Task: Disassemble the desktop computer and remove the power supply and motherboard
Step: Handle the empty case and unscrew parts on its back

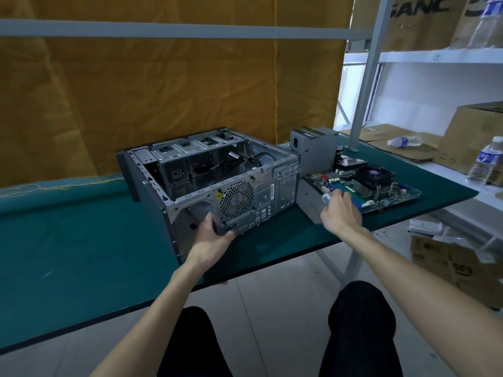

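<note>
The grey computer case (206, 172) lies on its side on the green table (81, 240), open at the top, with drive cages and loose cables inside. My left hand (215, 238) grips its near rear corner below the fan grille. The motherboard (364, 186), with its black cooler fan and blue and green memory slots, lies on the table to the right of the case. Behind it stands the grey power supply (313, 151). My right hand (341, 210) rests at the motherboard's near edge, closed on a small white-tipped object (326, 197), perhaps a tool handle.
A grey side panel (310, 205) lies flat under my right hand. White shelving on the right holds cardboard boxes (473, 137) and water bottles (485, 161). More boxes (446, 262) sit on the floor by the table's right end. An orange curtain hangs behind.
</note>
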The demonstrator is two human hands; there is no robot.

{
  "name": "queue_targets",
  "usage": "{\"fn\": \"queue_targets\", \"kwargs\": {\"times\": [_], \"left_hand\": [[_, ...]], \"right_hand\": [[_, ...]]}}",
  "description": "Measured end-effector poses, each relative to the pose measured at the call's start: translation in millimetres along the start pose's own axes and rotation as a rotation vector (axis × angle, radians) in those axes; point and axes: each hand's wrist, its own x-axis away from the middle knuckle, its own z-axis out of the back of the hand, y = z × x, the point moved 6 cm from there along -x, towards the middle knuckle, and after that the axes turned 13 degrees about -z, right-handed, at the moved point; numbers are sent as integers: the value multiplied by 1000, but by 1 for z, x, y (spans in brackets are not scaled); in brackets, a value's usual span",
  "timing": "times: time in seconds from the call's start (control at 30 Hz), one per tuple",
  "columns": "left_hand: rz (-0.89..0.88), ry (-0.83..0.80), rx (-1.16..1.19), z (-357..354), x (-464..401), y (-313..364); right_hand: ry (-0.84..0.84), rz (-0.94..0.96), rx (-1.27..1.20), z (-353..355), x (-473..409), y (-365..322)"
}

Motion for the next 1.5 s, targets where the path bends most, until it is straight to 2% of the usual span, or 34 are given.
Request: {"fn": "queue_targets", "kwargs": {"times": [0.27,0.37,0.43,0.47,0.5,0.57,0.63,0.83,1.2,1.4,1.5], "left_hand": [[-69,39,7,4,-4,-12],[-76,33,2,3,-3,-17],[-69,36,10,2,-4,-21],[-73,38,10,1,-5,-22],[-80,44,11,2,-5,-22],[-94,68,17,3,-5,-21],[-109,88,23,4,-4,-19],[-151,72,32,6,-3,-12],[-173,79,30,4,-1,-11],[-109,46,3,2,0,-13],[-56,31,56,2,-1,-14]], "right_hand": [[-26,77,165,-19,-27,-5],[150,156,270,-10,-12,-18],[223,282,119,-5,14,-36],[142,332,-23,-5,31,-47],[-25,338,-152,-11,46,-58],[-465,268,-309,-37,79,-80],[-714,220,-396,-56,105,-102],[-912,128,-560,-71,118,-126],[-927,-20,-785,-65,118,-126],[-758,98,-629,-64,117,-118],[-586,158,-568,-55,106,-100]]}}
